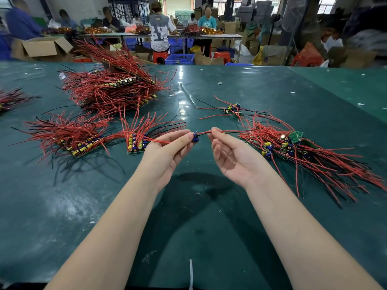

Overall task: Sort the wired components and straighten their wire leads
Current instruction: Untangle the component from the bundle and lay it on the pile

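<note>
Containers: a blue crate [180, 59] stands on the floor beyond the surface [209, 206]; an open cardboard box [41, 47] sits at far left; their contents cannot be told.
Held component [195, 138]: a small blue part, raised above the surface between the 2 hands, with a red lead [204, 132] running right from it and another red lead running left under the left hand.
Left hand [167, 151]: palm up, fingers [184, 135] curled, pinching the component at their tips.
Right hand [232, 158]: palm up, thumb and forefinger tips together on the red lead just right of the component; the other fingers lie loosely apart.
Sorted stacks: 2 rows of boards with leads fanned upward, one [69, 137] at left, one [137, 141] just beside the left hand.
Large heap [113, 86]: red-wired boards piled far left of centre.
Loose pile [293, 147]: tangled components and leads right of the right hand.
Small cluster [232, 108]: a few components beyond the hands.
Background: people at other tables.
</note>
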A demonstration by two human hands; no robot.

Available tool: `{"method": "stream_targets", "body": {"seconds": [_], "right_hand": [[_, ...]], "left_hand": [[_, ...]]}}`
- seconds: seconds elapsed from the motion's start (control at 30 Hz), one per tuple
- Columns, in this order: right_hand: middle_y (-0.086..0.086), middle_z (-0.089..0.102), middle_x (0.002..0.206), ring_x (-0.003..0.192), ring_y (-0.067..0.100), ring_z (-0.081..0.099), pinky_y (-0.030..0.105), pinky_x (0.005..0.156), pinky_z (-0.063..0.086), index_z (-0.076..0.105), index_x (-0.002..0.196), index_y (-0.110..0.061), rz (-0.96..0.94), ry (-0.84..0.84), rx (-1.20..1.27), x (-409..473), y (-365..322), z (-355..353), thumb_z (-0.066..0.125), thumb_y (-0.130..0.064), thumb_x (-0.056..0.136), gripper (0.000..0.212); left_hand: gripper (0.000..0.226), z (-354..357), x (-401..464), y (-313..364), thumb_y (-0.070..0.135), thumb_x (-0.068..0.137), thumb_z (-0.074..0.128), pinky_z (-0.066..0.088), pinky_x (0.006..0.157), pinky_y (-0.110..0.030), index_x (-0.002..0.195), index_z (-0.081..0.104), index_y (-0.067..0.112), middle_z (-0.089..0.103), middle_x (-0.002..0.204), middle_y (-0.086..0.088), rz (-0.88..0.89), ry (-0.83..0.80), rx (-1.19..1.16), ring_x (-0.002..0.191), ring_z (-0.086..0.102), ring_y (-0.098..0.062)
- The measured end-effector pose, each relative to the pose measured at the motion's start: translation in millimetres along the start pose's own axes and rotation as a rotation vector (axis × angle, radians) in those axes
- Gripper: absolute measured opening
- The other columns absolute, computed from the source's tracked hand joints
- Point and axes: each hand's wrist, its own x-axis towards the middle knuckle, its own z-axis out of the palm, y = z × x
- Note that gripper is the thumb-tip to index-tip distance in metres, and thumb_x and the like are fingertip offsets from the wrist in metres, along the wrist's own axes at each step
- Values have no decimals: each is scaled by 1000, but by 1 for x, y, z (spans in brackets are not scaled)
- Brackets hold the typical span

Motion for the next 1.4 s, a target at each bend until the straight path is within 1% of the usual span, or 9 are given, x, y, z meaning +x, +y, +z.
{"method": "stream_targets", "body": {"seconds": [0.13, 0.33, 0.53, 0.6, 0.73, 0.83, 0.97, 1.13, 1.4], "right_hand": [[2, 73, 74, 58, 8, 68, 13, 50, 51, 71, 85, -11, -104, 29, -78, 1, -3, -3, 70, -7, 83, 4], [1, 71, 68, 53, 7, 65, 14, 52, 51, 69, 82, -8, -291, 95, -165, 2, -5, -6, 69, 0, 83, 9], [2, 71, 67, 52, 4, 65, 12, 46, 49, 72, 71, -8, -129, 113, 145, 3, 0, -3, 69, -1, 83, 14], [2, 72, 68, 55, 6, 67, 12, 47, 50, 75, 65, -10, -140, 105, 78, 3, -1, -5, 70, -2, 82, 20], [2, 70, 67, 57, 11, 68, 16, 53, 53, 69, 79, -8, -243, 115, -103, 6, -5, -9, 68, 0, 84, 9], [3, 68, 64, 56, 11, 66, 17, 55, 54, 68, 82, -5, -288, 153, -176, 9, -6, -14, 68, 0, 85, 6], [7, 66, 65, 55, 13, 66, 19, 55, 55, 66, 82, 0, -322, 150, -112, 11, -12, -19, 64, 2, 87, 6], [9, 68, 71, 61, 15, 68, 19, 60, 56, 68, 81, 0, -414, 166, -197, 11, -14, -22, 67, 3, 85, 5], [8, 70, 67, 62, 16, 69, 20, 58, 56, 67, 86, 0, -381, 125, -107, 12, -17, -22, 65, -7, 90, 8]], "left_hand": [[9, -1, -1, -1, -2, 83, 65, 53, 62, -12, 90, 66, 2, 74, 74, -4, -26, -7, -9, 64, 69, -7], [8, -4, 2, 0, -2, 82, 67, 54, 62, -12, 88, 67, 3, 74, 75, -5, -41, 10, 12, 65, 69, -8], [9, -3, 2, -1, -2, 79, 67, 54, 64, -12, 87, 68, 3, 74, 76, -6, -48, -18, 40, 67, 69, -9], [9, -5, 2, 0, -2, 81, 67, 54, 65, -13, 88, 68, 3, 74, 76, -5, -45, -12, 49, 67, 69, -8], [8, -8, 2, 2, -3, 83, 66, 55, 68, -13, 88, 68, 2, 73, 75, -5, -30, 19, 66, 66, 68, -8], [7, -7, 2, 1, -4, 83, 66, 55, 69, -13, 88, 67, 1, 73, 74, -6, -27, 41, 84, 67, 69, -9], [7, -9, 2, 3, -4, 83, 66, 55, 70, -13, 88, 67, 1, 73, 73, -5, -21, 73, 76, 65, 68, -8], [7, -10, 4, 2, -4, 83, 66, 56, 71, -14, 88, 67, 1, 73, 73, -5, -31, 79, 80, 65, 69, -9], [8, -12, 5, 3, -4, 83, 67, 55, 67, -12, 89, 68, 1, 72, 77, -7, -24, 96, 80, 66, 68, -8]]}}
